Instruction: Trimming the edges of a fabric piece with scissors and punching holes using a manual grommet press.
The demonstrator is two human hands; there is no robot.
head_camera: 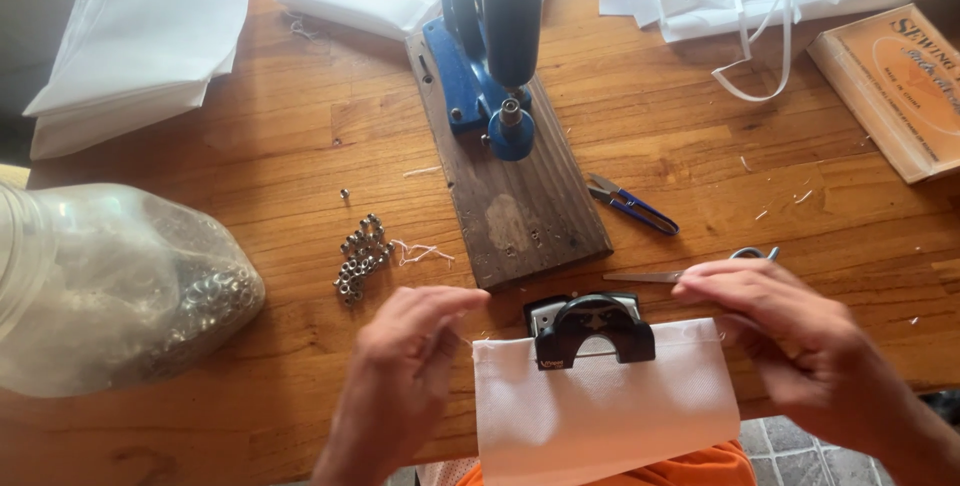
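Both hands on a white fabric piece (605, 411) with a black hole punch (592, 329) sitting on its top edge

Left hand (405, 366) is at 9 o'clock of the punch, half open, fingers curled loosely and touching the fabric's top left corner; right hand (800, 346) at 3 o'clock, fingers bent, pinching the top right corner. Fabric hangs off the near edge of the wooden table (300, 146). Tan flat box (895, 86) with dark print lies at 2 o'clock, clear plastic bag (110, 286) of metal rings at 9, loose eyelets (362, 258) near it, blue press (490, 46) on a board at 12, scissors (690, 268) just behind the right fingers
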